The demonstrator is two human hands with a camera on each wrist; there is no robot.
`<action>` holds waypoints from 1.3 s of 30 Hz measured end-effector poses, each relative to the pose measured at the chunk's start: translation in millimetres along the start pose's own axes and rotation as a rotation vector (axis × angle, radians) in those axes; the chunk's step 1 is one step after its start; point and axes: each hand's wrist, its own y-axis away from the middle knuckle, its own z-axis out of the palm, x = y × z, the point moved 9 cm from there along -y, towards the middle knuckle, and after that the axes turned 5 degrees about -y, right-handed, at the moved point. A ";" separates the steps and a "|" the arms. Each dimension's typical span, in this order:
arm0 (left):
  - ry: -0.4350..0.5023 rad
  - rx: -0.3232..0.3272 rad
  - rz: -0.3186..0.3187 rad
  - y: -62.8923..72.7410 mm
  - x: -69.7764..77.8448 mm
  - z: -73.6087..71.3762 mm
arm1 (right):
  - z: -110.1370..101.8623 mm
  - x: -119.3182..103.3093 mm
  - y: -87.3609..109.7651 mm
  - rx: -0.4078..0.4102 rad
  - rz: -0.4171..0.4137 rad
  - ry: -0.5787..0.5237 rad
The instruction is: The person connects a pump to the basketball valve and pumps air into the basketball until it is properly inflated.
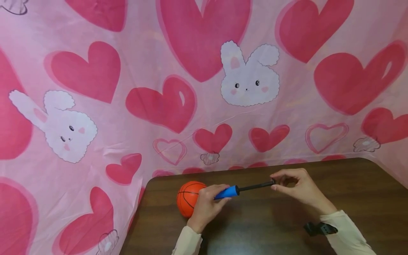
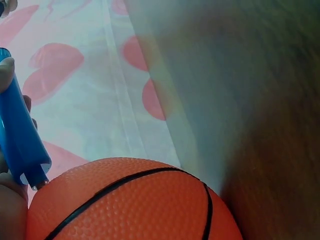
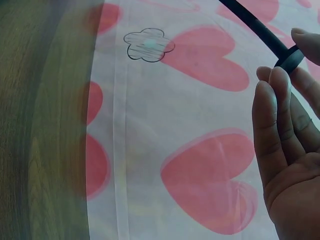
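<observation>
A blue hand pump [image 1: 227, 192] is held above the table, its black rod [image 1: 255, 186] drawn out toward the right. My left hand [image 1: 208, 203] grips the blue barrel. The black end knob of the rod is pinched between thumb and fingertips of my right hand [image 1: 298, 186]; the right wrist view shows this round knob [image 3: 290, 60] up close. An orange toy basketball [image 1: 186, 198] with black lines sits just left of my left hand, which partly hides it. In the left wrist view the barrel's nozzle end [image 2: 36, 177] overlaps the edge of the ball [image 2: 135, 205].
A brown wooden table [image 1: 255, 226] lies under both hands. Behind and to the left hangs a pink cloth [image 1: 140, 53] printed with hearts and rabbits, meeting the table's back edge. A black strap device [image 1: 318, 228] is on the right wrist.
</observation>
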 end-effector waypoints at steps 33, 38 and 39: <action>-0.038 -0.030 0.125 1.0 18.1 14.6 | 76.1 12.5 15.0 -0.004 -0.049 -0.040; -0.037 -0.026 0.133 1.3 17.0 13.0 | 77.6 12.2 14.9 -0.008 -0.039 0.000; -0.036 -0.025 0.134 1.2 16.8 12.9 | 77.6 11.4 14.8 -0.008 -0.042 0.004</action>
